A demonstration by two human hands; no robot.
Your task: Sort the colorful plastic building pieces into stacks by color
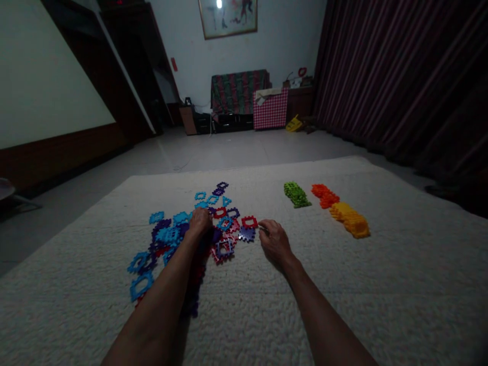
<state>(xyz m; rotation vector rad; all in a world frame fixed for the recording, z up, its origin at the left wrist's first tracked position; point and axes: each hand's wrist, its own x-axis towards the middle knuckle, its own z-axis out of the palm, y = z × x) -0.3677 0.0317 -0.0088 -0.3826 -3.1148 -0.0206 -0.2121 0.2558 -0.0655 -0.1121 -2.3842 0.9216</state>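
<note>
My left hand (201, 220) reaches into a spread-out heap of toothed plastic building pieces. Its fingers curl downward, and their tips and whatever they grip are hidden. Around it lie light blue pieces (168, 235), dark purple pieces (220, 191) and red ones, many with an open middle. My right hand (275, 241) rests low over the mat at the heap's right side. Its fingers are bent and slightly apart, with the fingertips close to the right edge of a red frame-shaped piece (249, 222); whether they touch it I cannot tell. A purple piece (247, 234) lies just below that red one.
A pale quilted mat (244, 315) covers the floor. Toward the right lie groups of green pieces (296, 194), orange pieces (325, 195) and yellow pieces (349, 219). Farther off stand a cloth-covered cabinet (239, 92) and a dark curtain (381, 76).
</note>
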